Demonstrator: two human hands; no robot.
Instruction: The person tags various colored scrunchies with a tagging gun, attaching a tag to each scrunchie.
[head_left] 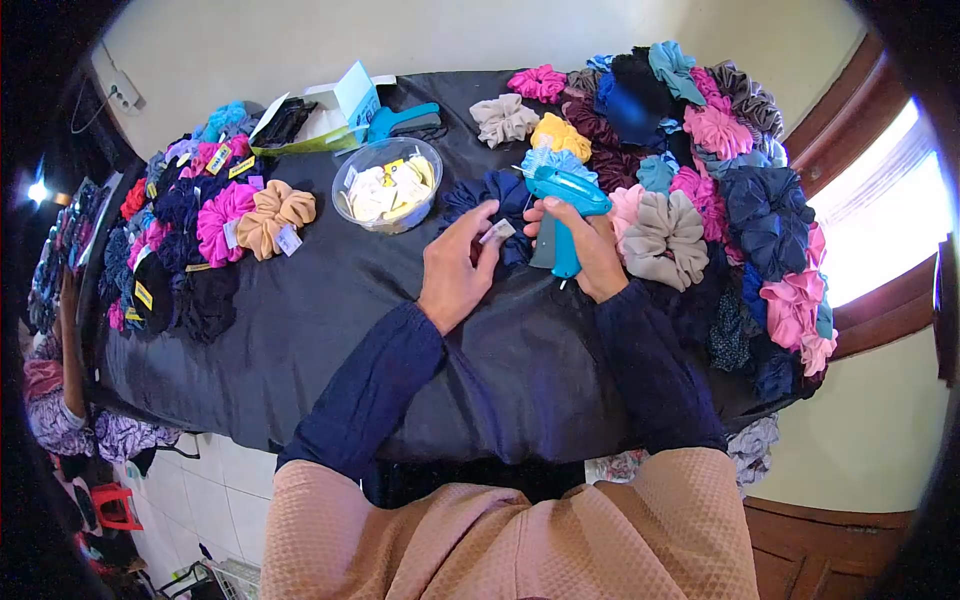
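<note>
My right hand (592, 250) is wrapped round the handle of a teal tagging gun (568, 195), its nose pointing left over a navy scrunchie (500, 187). Between the thumb and fingers of my left hand (455, 270) is a small pale tag (497, 232), right at the near edge of that scrunchie. The tagging gun and the tag are a short way apart. Behind my left hand stands a clear round tub (350, 211) filled with white and yellow tags (390, 188).
Untagged-looking scrunchies (665, 240) are heaped at the right. At the left lies a pile of scrunchies with tags (272, 220). An opened box (340, 110) and a second teal tool (403, 121) lie at the back of the black-covered table (270, 330). A wall stands behind.
</note>
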